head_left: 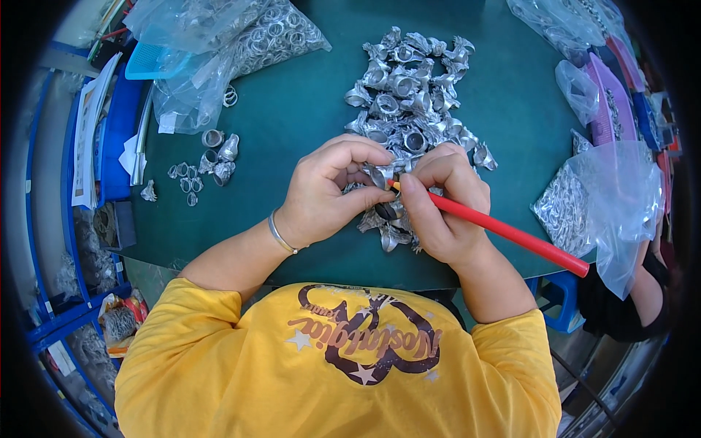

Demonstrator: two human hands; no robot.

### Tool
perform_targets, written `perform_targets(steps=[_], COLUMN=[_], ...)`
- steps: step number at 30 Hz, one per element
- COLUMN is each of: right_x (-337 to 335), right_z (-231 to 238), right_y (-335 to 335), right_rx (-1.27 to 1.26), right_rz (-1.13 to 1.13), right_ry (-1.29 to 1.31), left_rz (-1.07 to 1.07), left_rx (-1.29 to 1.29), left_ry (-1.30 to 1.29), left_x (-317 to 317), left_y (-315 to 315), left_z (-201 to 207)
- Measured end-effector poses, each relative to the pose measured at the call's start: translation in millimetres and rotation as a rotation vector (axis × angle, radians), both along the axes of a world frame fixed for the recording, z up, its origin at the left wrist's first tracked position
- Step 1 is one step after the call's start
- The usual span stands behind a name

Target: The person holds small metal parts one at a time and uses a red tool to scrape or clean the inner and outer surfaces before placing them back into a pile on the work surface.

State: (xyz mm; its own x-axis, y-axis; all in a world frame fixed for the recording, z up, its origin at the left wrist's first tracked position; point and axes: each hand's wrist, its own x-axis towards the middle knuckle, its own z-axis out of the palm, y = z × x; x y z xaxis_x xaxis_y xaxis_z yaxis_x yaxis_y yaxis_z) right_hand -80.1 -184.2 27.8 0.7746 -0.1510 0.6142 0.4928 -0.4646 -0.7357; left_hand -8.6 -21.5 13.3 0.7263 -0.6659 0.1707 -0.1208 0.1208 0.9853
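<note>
My left hand (325,182), with a bangle at its wrist, pinches a silver ring (377,176) between thumb and fingers. In my right hand (449,212) is a long red pencil-like stick (515,235). Its narrow end, red and yellow, meets or nearly meets the ring; the exact contact is hidden by my fingers. A small black piece (388,211) shows below my left fingertips, and I cannot tell what it is. Just beyond both hands lies a heap of chunky silver rings (403,85), partly covered by my fingers.
Loose rings (223,156) lie to the left on the green table (292,109). Behind them are a clear bag of rings (281,33) and a light blue basket (152,62). At right stand a purple basket (602,102), a bag of silver pieces (566,208) and another person's arm (646,296).
</note>
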Motion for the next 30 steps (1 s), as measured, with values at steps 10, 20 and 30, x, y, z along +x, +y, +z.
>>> perform_targets(steps=[10, 20, 30], right_x=[6, 0, 0], right_z=[-3, -6, 0], right_y=[-8, -1, 7], right_rx=[0.046, 0.455, 0.516], right_rz=[-0.016, 0.117, 0.076], right_ry=[-0.051, 0.231, 0.294], left_rz=[-0.009, -0.090, 0.307], left_rx=[-0.259, -0.253, 0.022], left_ry=[0.286, 0.424, -1.007], left_x=[2, 6, 22], left_y=[1, 8, 21], left_z=[1, 2, 39])
